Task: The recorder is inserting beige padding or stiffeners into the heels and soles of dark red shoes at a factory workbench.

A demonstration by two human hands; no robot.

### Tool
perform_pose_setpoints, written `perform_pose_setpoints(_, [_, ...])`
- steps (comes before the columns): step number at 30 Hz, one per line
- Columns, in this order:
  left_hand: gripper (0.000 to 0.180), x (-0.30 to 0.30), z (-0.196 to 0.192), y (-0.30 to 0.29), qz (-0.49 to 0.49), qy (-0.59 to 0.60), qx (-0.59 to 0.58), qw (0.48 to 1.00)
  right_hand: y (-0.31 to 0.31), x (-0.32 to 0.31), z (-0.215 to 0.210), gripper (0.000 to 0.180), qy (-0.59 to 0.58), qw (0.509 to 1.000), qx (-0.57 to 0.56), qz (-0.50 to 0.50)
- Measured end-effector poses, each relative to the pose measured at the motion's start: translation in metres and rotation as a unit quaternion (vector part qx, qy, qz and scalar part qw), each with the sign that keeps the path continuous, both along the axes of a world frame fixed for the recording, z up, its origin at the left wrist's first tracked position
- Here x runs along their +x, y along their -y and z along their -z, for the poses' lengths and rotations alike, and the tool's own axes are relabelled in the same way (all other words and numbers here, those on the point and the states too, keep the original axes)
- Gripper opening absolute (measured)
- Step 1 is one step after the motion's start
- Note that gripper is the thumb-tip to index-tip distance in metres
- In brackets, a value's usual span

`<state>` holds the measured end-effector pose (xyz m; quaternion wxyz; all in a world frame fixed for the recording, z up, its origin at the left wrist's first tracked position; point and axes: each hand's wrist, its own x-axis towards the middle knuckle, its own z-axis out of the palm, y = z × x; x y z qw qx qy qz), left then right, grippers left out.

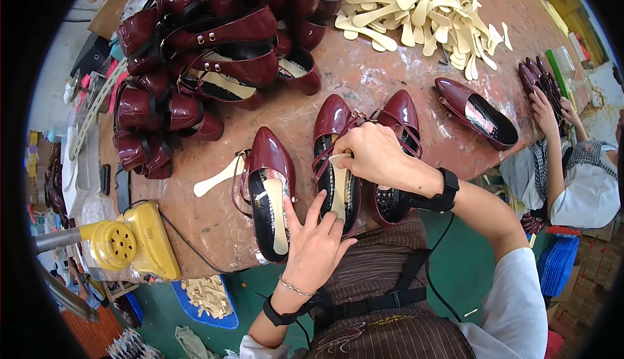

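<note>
Three dark red patent shoes with pointed toes and thin straps lie in a row on the worn table point(403, 73), toes away from me. My right hand point(374, 154) pinches the front end of a cream insole point(340, 190) inside the middle shoe point(332, 113). Fingers apart, my left hand point(313, 250) rests across the heels of the middle shoe and the left shoe point(270, 151). A cream insole point(275, 206) also lies in that left shoe. Behind my right wrist is the right shoe point(401, 106), partly hidden. A loose insole point(218, 178) lies left of the row.
A high stack of red shoes point(224, 63) fills the far left. Cream insoles point(416, 8) are heaped at the back. One shoe point(458, 97) sits to the right, near a co-worker's hands point(543, 108). A yellow device point(153, 242) and its cable occupy the near left edge.
</note>
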<state>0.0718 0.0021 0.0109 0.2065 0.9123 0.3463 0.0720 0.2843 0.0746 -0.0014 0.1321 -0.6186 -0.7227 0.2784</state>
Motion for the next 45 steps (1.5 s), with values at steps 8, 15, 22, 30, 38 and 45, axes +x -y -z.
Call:
perform_pose_setpoints(8, [0.031, 0.007, -0.002, 0.001, -0.002, -0.056, 0.002, 0.998, -0.003, -0.002, 0.007, 0.012, 0.136, 0.983, 0.089, -0.089])
perform_pose_setpoints(15, [0.027, 0.008, -0.003, 0.002, 0.001, -0.069, 0.009, 0.998, -0.008, -0.007, -0.002, 0.013, 0.178, 0.97, 0.105, -0.126])
perform_pose_setpoints(22, [0.025, 0.011, -0.005, 0.001, 0.001, -0.07, 0.004, 0.998, -0.006, -0.016, 0.008, 0.012, 0.221, 0.958, 0.133, -0.123])
perform_pose_setpoints(30, [0.016, 0.008, -0.004, 0.0, 0.005, -0.014, 0.0, 1.0, -0.024, 0.022, -0.016, 0.013, 0.103, 0.984, 0.075, -0.128])
perform_pose_setpoints(38, [0.016, -0.011, -0.004, 0.014, -0.122, 0.002, 0.018, 0.992, -0.1, 0.127, 0.003, 0.016, 0.143, 0.967, 0.138, 0.161])
perform_pose_setpoints(45, [0.039, -0.004, -0.016, 0.018, -0.168, 0.013, 0.048, 0.985, -0.138, 0.138, 0.056, 0.022, 0.221, 0.924, 0.261, 0.169])
